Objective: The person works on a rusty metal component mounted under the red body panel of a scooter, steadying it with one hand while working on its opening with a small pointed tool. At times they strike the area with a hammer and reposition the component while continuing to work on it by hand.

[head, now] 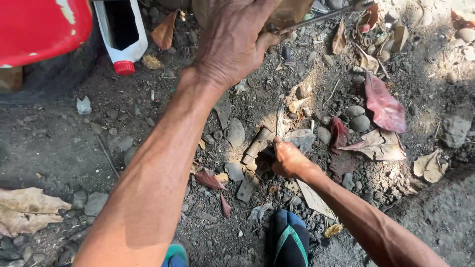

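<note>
Outdoor ground of dark dirt [64, 143], scattered with grey pebbles and dry leaves, including a red leaf [385, 106]. A white plastic bottle [122, 32] with a red cap lies at the top, beside a red object. The left hand [235, 42] reaches forward, fingers closed around a thin metal rod [316, 19]. The right hand [290, 160] is low on the ground, fingers pinching a pale strip [280, 121] standing among the stones. A blue sandal [289, 240] shows below.

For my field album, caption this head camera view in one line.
Left hand grips a thin metal rod while right hand reaches among stones and dry leaves on dark ground.
</note>
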